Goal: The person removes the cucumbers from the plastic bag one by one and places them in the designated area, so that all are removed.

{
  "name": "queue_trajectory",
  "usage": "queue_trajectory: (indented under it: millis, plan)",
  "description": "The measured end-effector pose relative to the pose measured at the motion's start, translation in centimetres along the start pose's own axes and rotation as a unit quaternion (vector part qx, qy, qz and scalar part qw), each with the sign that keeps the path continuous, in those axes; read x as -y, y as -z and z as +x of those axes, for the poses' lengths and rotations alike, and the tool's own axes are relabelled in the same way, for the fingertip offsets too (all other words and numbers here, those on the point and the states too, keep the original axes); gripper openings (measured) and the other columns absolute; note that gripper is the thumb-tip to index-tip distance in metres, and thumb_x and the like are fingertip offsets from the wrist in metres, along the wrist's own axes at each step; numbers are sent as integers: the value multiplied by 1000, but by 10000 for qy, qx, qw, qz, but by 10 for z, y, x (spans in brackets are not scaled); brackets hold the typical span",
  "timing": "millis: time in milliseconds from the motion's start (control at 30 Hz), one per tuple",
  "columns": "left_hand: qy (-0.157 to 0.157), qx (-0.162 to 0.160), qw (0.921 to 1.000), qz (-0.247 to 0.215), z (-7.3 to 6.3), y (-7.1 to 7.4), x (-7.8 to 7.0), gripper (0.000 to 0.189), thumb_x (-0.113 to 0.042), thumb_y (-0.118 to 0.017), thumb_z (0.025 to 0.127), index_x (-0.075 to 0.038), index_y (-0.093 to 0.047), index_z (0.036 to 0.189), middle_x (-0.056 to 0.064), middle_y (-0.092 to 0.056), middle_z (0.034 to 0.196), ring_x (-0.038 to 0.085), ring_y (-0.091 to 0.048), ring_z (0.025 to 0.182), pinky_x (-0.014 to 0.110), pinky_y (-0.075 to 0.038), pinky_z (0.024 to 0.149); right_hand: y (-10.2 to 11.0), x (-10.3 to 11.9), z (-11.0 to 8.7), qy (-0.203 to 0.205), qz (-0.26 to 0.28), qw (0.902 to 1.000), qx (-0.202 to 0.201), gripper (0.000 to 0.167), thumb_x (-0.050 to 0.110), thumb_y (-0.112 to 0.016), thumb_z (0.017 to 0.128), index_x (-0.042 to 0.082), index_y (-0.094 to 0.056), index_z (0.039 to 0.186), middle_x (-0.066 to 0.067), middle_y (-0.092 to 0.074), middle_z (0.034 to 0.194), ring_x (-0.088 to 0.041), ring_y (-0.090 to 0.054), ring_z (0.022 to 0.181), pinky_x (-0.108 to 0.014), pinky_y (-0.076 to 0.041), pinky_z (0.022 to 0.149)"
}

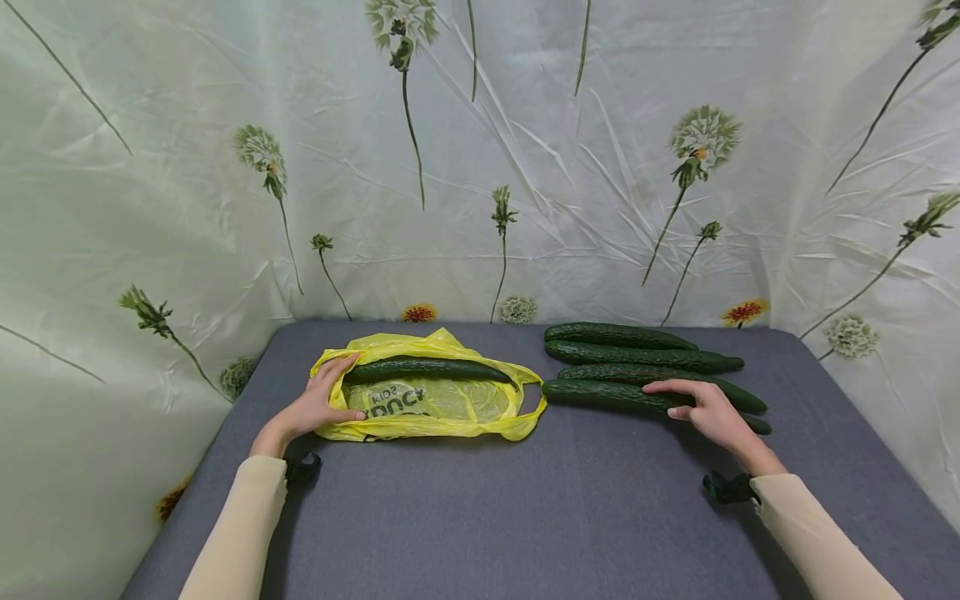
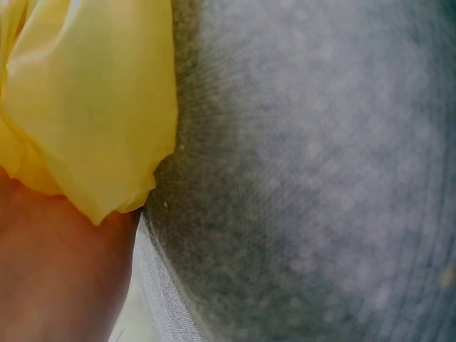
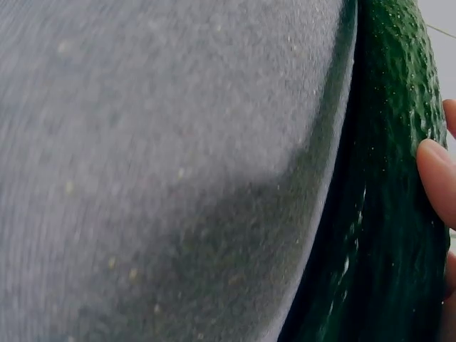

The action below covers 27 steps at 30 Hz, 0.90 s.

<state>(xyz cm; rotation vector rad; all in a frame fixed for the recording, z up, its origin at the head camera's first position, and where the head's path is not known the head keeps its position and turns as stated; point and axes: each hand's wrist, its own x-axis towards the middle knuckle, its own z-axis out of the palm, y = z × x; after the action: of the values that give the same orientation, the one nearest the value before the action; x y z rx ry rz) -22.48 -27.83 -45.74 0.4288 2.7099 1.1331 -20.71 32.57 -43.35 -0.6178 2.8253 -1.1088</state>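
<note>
A yellow plastic bag (image 1: pixel 442 428) with dark printing lies on its side, its mouth spread wide. Inside it, along the far edge, lies one long green cucumber (image 1: pixel 427 368). My left hand (image 1: pixel 318 407) holds the bag's left end, thumb at the near rim and fingers at the far rim; in the left wrist view yellow film (image 2: pixel 92 92) covers part of it. Over on the right, my right hand (image 1: pixel 708 408) grips the nearest cucumber (image 1: pixel 600 394) towards its right end. The right wrist view shows a thumb (image 3: pixel 436 178) against its bumpy skin.
Several more cucumbers (image 1: pixel 645 357) lie side by side behind the gripped one, near the table's back edge. The grey cloth-covered table (image 1: pixel 480 517) meets a flower-printed curtain (image 1: pixel 465 150) at the back. A bag handle loop (image 1: pixel 536 417) reaches the nearest cucumber's left tip.
</note>
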Motion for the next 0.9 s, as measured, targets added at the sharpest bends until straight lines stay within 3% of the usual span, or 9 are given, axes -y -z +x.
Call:
queue_trajectory:
  millis: [200, 433, 667, 900]
  plan:
    - [-11, 16, 10000, -54, -1, 0, -1, 98, -28, -79, 80, -10, -16, 154, 25, -6, 152, 50, 2, 137, 76, -13, 94, 5, -2, -5, -75, 70, 9999, 36, 44, -14, -62, 83, 4, -64, 123, -20, -59, 125, -42, -47, 120, -56, -45, 86]
    - [29, 9, 10000, -39, -1, 1, 0, 99, -28, -79, 80, -10, -16, 154, 25, -6, 152, 50, 2, 137, 77, -11, 94, 10, -6, -6, -87, -26, 9999, 45, 44, -13, -63, 83, 5, -65, 123, -19, -60, 125, -41, -48, 120, -51, -48, 84]
    - [15, 10, 10000, -25, 0, 0, 0, 99, -29, -79, 80, -10, -16, 154, 25, -6, 153, 50, 1, 138, 76, -12, 94, 15, -9, -5, -116, 44, 9998, 137, 43, -12, -62, 83, 4, -64, 123, -21, -58, 126, -44, -44, 122, -60, -42, 88]
    - [4, 11, 10000, -15, 0, 1, 1, 98, -28, -79, 81, -10, -16, 154, 24, -7, 153, 49, 1, 138, 76, -13, 94, 19, -12, -5, -202, 67, 9995, 242, 42, -12, -62, 84, 3, -64, 123, -23, -57, 127, -46, -44, 122, -60, -42, 89]
